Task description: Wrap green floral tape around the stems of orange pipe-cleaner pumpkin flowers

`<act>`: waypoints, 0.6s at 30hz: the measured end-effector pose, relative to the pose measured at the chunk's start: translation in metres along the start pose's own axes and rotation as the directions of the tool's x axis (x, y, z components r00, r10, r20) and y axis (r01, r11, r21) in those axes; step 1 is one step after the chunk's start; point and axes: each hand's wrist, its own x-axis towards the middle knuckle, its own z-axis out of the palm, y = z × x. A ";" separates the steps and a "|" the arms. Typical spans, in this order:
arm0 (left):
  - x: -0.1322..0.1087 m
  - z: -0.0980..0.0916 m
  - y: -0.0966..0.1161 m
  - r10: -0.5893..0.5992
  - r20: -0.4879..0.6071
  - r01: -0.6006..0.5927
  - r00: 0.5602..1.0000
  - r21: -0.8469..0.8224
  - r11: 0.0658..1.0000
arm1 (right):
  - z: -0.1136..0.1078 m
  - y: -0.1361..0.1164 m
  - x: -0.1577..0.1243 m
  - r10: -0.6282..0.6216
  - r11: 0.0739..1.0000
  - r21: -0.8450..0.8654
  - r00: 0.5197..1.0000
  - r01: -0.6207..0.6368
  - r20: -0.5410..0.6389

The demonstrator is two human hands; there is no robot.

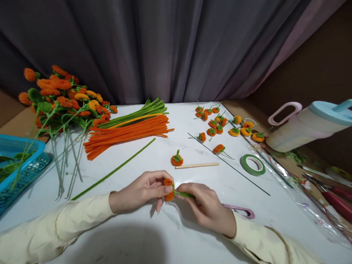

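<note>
Between thumb and fingers, my left hand (151, 190) grips a small orange pipe-cleaner pumpkin (169, 190) above the white table. My right hand (207, 206) is closed on the green pipe cleaner (185, 194) that sticks out of the pumpkin's right side. Just beyond my hands stands another orange pumpkin with a green stem (177, 160). A thin wooden stick (197, 165) lies beside it. To the left a single green pipe cleaner (115, 168) lies slantwise. The far fingers of my right hand are partly hidden.
Orange pipe cleaners (128, 133) and green ones (150, 109) lie behind, near a bunch of orange flowers (58, 88). A blue basket (24, 170) is left. On the right are several small pumpkins (213, 123), green tape (252, 165), a tumbler (311, 124) and red-handled pliers (344, 206).
</note>
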 end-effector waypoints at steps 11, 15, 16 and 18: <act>0.003 -0.003 0.007 -0.200 0.040 0.201 0.979 -0.035 0.979 | -0.004 0.002 -0.001 -0.280 0.925 -0.249 0.958 0.288 0.068; 0.002 -0.005 0.012 -0.042 -0.050 0.053 0.998 0.233 0.971 | -0.003 -0.003 0.000 0.226 0.970 0.087 0.974 -0.227 0.022; 0.001 -0.006 0.014 0.045 -0.059 -0.022 0.997 0.347 0.938 | -0.003 -0.004 0.002 0.346 0.919 0.181 0.937 -0.349 0.050; -0.001 -0.007 0.016 0.234 0.016 -0.199 0.972 0.586 0.785 | -0.005 -0.006 0.006 0.494 0.784 0.362 0.860 -0.505 0.130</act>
